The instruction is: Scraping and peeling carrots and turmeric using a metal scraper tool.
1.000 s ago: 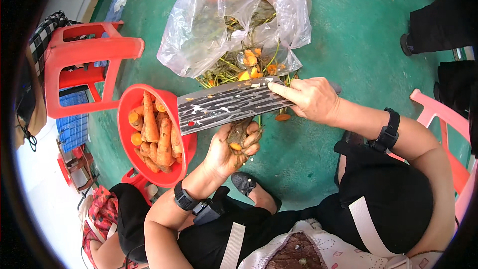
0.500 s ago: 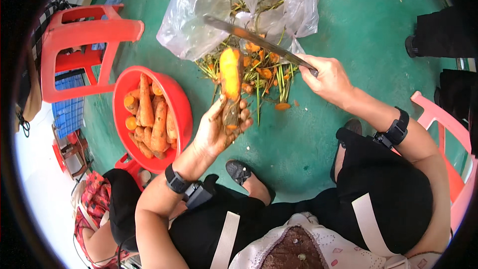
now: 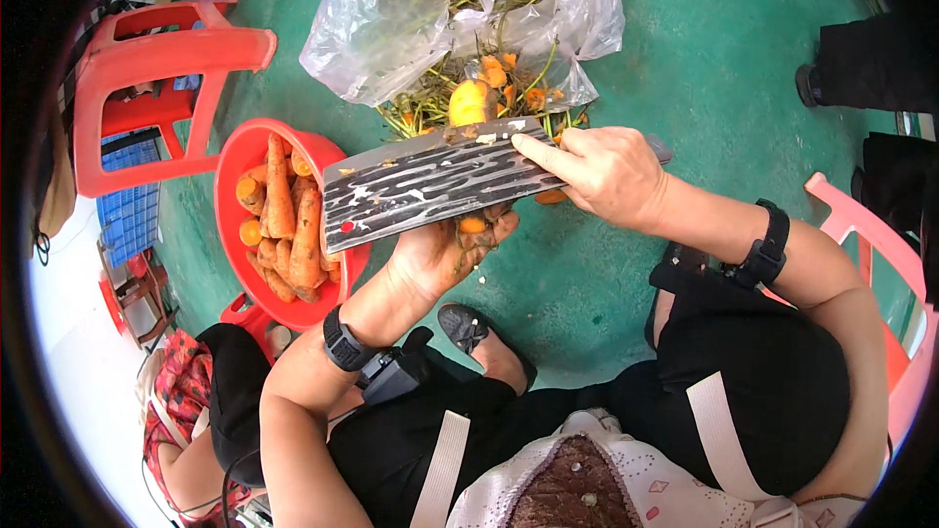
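Note:
My right hand (image 3: 616,176) grips a broad, dark cleaver (image 3: 430,181), its index finger stretched along the blade. The blade lies flat-side up across a large carrot (image 3: 472,103) and covers its middle. My left hand (image 3: 445,259) is closed round the carrot's lower end, partly hidden beneath the blade. The carrot's upper end shows bright yellow-orange, with brown skin along one side. Beyond the blade, carrot trimmings and green stalks (image 3: 421,103) lie on the floor at the mouth of a clear plastic bag (image 3: 367,39).
A red basin (image 3: 230,147) holding several whole carrots stands to the left, near the cleaver's tip. Behind it are a red plastic chair (image 3: 181,64) and a blue crate (image 3: 127,200). A pink chair (image 3: 851,225) is at the right. Another person (image 3: 191,411) sits at lower left.
The cleaver has swung from edge-on, up and right of the carrot, to flat across it. My right index finger now extends along the blade. My left hand keeps hold of the carrot.

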`<move>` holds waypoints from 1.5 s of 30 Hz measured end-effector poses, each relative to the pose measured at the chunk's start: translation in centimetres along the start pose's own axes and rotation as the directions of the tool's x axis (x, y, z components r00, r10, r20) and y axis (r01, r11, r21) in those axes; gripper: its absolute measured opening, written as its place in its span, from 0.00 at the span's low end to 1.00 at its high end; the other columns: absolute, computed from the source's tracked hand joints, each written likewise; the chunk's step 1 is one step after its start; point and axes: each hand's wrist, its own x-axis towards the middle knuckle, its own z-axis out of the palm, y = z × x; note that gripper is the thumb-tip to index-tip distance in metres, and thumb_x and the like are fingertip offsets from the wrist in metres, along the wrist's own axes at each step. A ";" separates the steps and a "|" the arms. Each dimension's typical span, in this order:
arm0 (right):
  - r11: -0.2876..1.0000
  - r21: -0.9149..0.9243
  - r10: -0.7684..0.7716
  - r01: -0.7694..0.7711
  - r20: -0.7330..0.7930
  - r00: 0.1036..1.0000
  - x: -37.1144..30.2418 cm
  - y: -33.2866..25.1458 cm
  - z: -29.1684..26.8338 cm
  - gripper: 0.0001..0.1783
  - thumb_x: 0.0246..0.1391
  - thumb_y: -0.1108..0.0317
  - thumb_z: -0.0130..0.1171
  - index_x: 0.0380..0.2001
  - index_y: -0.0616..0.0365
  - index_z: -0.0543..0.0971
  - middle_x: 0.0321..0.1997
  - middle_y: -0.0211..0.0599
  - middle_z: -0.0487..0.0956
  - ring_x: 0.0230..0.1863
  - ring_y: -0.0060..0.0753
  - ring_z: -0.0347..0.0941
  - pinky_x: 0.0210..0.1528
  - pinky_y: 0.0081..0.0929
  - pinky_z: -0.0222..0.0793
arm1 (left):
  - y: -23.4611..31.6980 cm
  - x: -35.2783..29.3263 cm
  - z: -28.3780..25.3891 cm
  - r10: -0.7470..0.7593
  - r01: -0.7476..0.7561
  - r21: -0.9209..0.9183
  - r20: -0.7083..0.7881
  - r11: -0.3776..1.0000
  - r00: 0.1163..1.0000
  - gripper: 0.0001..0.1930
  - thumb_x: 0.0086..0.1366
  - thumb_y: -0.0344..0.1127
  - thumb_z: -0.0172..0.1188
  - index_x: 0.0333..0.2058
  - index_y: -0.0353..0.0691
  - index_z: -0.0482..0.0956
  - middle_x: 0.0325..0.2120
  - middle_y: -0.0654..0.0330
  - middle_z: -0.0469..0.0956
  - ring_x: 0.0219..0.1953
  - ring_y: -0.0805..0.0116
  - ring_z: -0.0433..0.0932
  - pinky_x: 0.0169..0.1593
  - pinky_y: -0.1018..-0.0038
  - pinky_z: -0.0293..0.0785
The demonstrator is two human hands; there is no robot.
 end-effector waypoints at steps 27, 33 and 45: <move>1.000 -0.012 -0.024 0.024 0.036 0.999 -0.2 0.6 -0.2 0.21 0.40 0.68 0.52 0.43 0.49 0.73 0.16 0.32 0.68 0.15 0.31 0.69 0.17 0.27 0.66 | -1.0 -0.5 -0.5 0.028 -0.020 0.333 -0.018 0.943 0.999 0.18 0.64 0.48 0.42 0.43 0.42 0.69 0.35 0.62 0.72 0.36 0.71 0.72 0.46 0.67 0.69; 0.994 -0.104 -0.018 0.022 0.037 0.999 -0.8 2.1 0.6 0.21 0.42 0.67 0.52 0.45 0.47 0.72 0.17 0.32 0.68 0.15 0.31 0.69 0.17 0.27 0.66 | -1.2 -0.9 0.6 0.090 -0.018 0.393 -0.165 0.919 0.982 0.18 0.65 0.44 0.38 0.44 0.38 0.67 0.35 0.59 0.70 0.33 0.70 0.69 0.43 0.69 0.68; 0.235 0.495 0.636 -0.837 0.573 0.517 0.1 2.3 -0.4 0.13 0.48 0.68 0.51 0.37 0.62 0.74 0.12 0.26 0.65 0.17 0.13 0.62 0.18 0.19 0.61 | 0.1 -0.8 -1.1 0.094 -0.066 0.293 -0.084 0.954 0.992 0.18 0.65 0.47 0.40 0.48 0.43 0.64 0.38 0.56 0.71 0.35 0.67 0.73 0.43 0.65 0.70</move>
